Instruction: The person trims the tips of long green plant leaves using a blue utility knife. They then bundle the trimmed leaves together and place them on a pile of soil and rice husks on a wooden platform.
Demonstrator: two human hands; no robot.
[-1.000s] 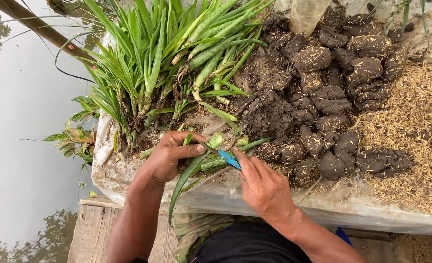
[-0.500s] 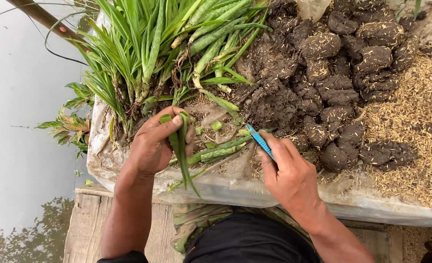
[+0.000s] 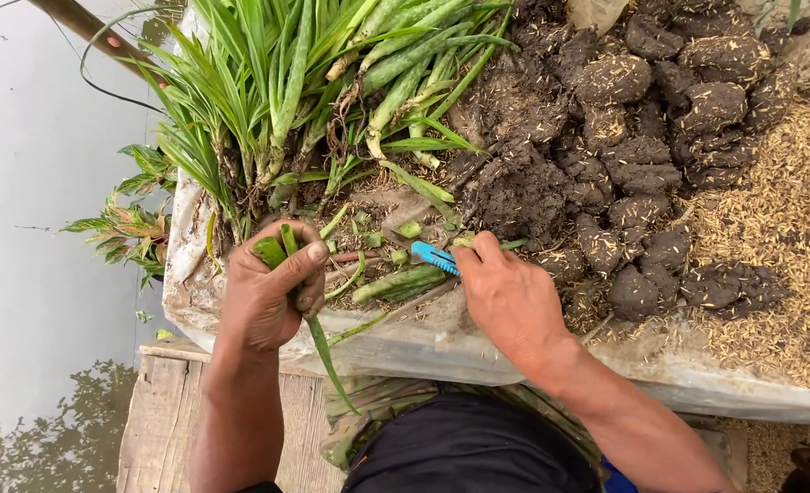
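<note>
Gripping leaf cutting (image 3: 282, 248) in L hand (image 3: 263, 297) fingers, R hand (image 3: 505, 297) fingers pinching blue cutter (image 3: 434, 258)

left hand (image 3: 273, 288) lifted leaf cutting (image 3: 318, 333) — knife (image 3: 434, 257) withdrawn

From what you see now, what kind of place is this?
Probably an outdoor potting spot beside water: a plastic sheet holds green plant cuttings, soil clumps and rice husks, and still water lies beside the wooden planks.

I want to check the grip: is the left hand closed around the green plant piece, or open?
Closed. The left hand wraps the green plant cutting, thumb across it.
</note>
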